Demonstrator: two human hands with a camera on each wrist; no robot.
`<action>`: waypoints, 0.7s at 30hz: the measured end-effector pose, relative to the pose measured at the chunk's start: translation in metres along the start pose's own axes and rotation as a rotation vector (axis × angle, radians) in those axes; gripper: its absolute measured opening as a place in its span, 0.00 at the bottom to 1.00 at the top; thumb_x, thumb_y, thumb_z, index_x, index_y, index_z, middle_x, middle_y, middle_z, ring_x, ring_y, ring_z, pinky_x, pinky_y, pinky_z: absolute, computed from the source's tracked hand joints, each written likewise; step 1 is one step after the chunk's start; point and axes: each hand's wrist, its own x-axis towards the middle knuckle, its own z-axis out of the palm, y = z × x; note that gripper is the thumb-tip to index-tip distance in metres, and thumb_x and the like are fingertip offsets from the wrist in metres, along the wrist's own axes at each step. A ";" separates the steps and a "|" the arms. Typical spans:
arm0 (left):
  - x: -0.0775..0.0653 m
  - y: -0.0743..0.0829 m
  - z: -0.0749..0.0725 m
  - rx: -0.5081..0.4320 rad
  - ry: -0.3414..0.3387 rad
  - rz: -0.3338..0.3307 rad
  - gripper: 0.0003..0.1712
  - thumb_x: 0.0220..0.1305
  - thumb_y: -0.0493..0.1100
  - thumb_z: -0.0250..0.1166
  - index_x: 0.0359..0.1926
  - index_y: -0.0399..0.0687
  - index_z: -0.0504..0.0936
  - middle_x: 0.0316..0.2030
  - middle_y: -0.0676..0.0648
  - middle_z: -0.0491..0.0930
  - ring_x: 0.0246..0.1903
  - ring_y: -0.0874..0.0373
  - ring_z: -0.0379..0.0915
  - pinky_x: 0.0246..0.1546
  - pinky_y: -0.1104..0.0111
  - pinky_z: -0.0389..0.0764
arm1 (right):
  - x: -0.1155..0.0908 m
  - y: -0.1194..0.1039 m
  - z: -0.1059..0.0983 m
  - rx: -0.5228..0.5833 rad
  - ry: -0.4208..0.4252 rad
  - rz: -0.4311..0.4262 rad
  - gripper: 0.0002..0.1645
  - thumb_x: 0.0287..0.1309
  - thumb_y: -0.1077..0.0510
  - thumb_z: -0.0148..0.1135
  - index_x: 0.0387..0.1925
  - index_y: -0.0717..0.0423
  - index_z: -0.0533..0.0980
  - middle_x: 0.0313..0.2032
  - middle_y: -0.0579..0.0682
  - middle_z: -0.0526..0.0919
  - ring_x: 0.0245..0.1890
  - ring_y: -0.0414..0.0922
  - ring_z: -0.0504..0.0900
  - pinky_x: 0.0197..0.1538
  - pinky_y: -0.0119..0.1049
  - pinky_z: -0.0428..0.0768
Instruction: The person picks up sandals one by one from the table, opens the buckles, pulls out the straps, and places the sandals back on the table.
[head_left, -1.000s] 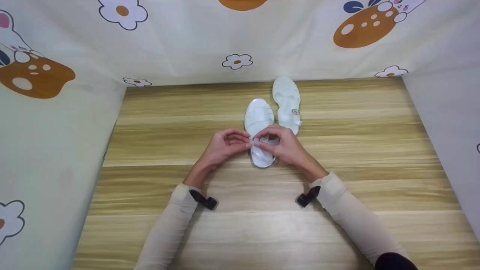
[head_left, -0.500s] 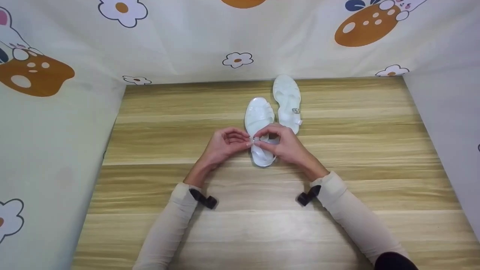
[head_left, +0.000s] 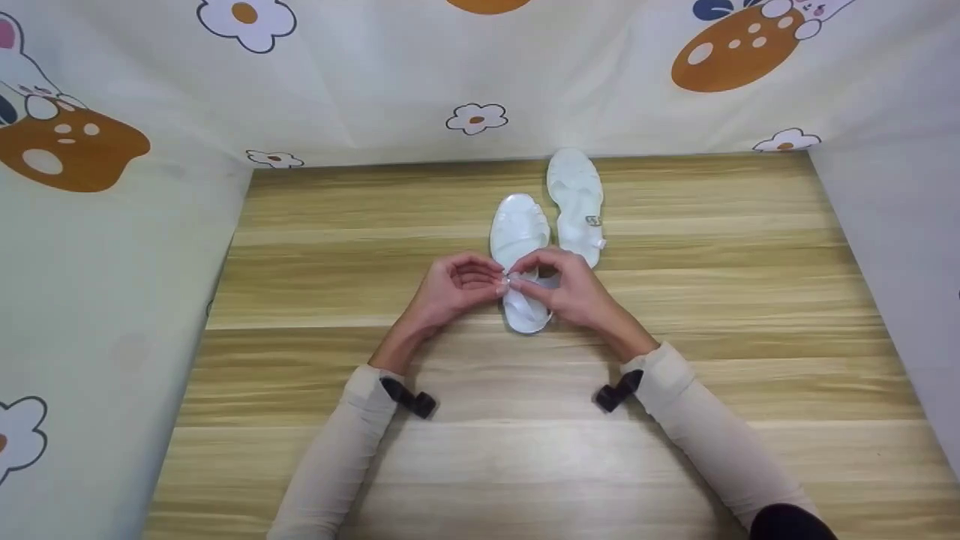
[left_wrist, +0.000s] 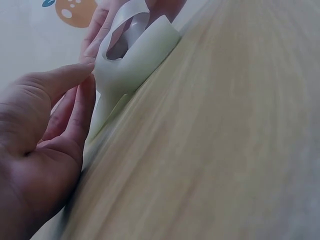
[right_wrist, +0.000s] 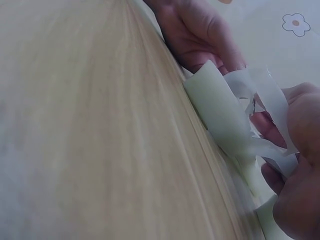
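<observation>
A white sandal (head_left: 519, 221) lies on the wood-grain floor, toe pointing away from me. At its left side, by the ankle strap, my left hand (head_left: 457, 289) pinches with thumb and fingertips. My right hand (head_left: 564, 289) reaches over the heel part from the right and pinches the sandal strap at the same spot. A small shiny bit, apparently the buckle, shows between the fingertips; the fingers hide most of it. In the right wrist view the strap (right_wrist: 272, 102) arches above the heel. The heel side (left_wrist: 145, 57) rests on the floor in the left wrist view.
A second white sandal (head_left: 574, 180) lies just beyond and to the right, its strap undone and a small metal buckle showing. Behind it rises a cream fabric wall (head_left: 375, 90) with flower prints. More fabric walls bound the floor (head_left: 480, 465) at left and right.
Both hands stay at the strap with only tiny finger shifts. The whole view drifts very slightly; the sandals keep their places on the floor.
</observation>
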 end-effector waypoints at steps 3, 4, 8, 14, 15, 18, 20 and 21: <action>0.000 0.000 0.000 -0.005 -0.021 0.001 0.19 0.61 0.32 0.80 0.53 0.35 0.87 0.46 0.40 0.91 0.47 0.51 0.90 0.57 0.59 0.90 | 0.000 0.000 0.000 0.017 -0.002 -0.001 0.10 0.67 0.51 0.77 0.46 0.50 0.88 0.44 0.48 0.90 0.51 0.46 0.85 0.60 0.43 0.80; 0.000 0.000 0.000 -0.002 -0.024 0.000 0.20 0.61 0.32 0.80 0.53 0.36 0.87 0.47 0.40 0.91 0.47 0.51 0.90 0.57 0.60 0.90 | 0.000 0.000 0.000 0.023 -0.002 -0.002 0.10 0.68 0.51 0.77 0.46 0.51 0.88 0.44 0.48 0.90 0.51 0.46 0.85 0.61 0.43 0.80; 0.001 0.000 0.000 0.025 -0.041 -0.014 0.20 0.63 0.35 0.80 0.55 0.40 0.89 0.50 0.41 0.91 0.48 0.51 0.90 0.56 0.61 0.90 | 0.000 0.000 0.000 0.031 0.005 0.002 0.11 0.68 0.52 0.76 0.47 0.51 0.87 0.45 0.48 0.90 0.51 0.45 0.86 0.61 0.43 0.81; 0.001 -0.001 0.004 0.096 -0.018 -0.013 0.15 0.65 0.41 0.80 0.52 0.44 0.92 0.48 0.43 0.92 0.47 0.50 0.91 0.53 0.62 0.91 | 0.000 0.000 0.000 0.027 0.011 0.022 0.11 0.70 0.50 0.75 0.47 0.49 0.87 0.44 0.45 0.91 0.51 0.43 0.87 0.61 0.43 0.82; 0.001 -0.001 0.004 0.103 -0.014 -0.010 0.15 0.65 0.41 0.80 0.51 0.44 0.92 0.48 0.43 0.92 0.47 0.50 0.91 0.53 0.62 0.91 | 0.000 0.000 0.000 0.029 0.012 0.021 0.11 0.70 0.50 0.75 0.47 0.49 0.87 0.44 0.46 0.91 0.51 0.43 0.87 0.61 0.44 0.82; 0.001 0.000 0.005 0.110 -0.012 -0.009 0.14 0.66 0.41 0.80 0.51 0.44 0.92 0.48 0.43 0.92 0.47 0.50 0.91 0.53 0.62 0.91 | 0.000 -0.001 0.001 0.036 0.014 0.020 0.10 0.70 0.50 0.75 0.47 0.50 0.87 0.44 0.46 0.91 0.51 0.44 0.86 0.60 0.45 0.82; 0.000 0.001 0.005 0.109 -0.011 -0.015 0.14 0.66 0.41 0.79 0.51 0.43 0.92 0.48 0.42 0.92 0.47 0.51 0.91 0.53 0.63 0.91 | 0.000 -0.001 0.001 0.038 0.014 0.021 0.10 0.70 0.50 0.75 0.47 0.49 0.87 0.45 0.46 0.90 0.51 0.44 0.86 0.60 0.44 0.81; 0.000 0.001 0.005 0.107 -0.011 -0.019 0.14 0.66 0.41 0.79 0.51 0.43 0.91 0.48 0.42 0.92 0.47 0.51 0.91 0.53 0.63 0.91 | 0.000 -0.001 0.001 0.038 0.012 0.021 0.10 0.70 0.49 0.75 0.47 0.49 0.87 0.45 0.45 0.90 0.51 0.44 0.85 0.60 0.44 0.81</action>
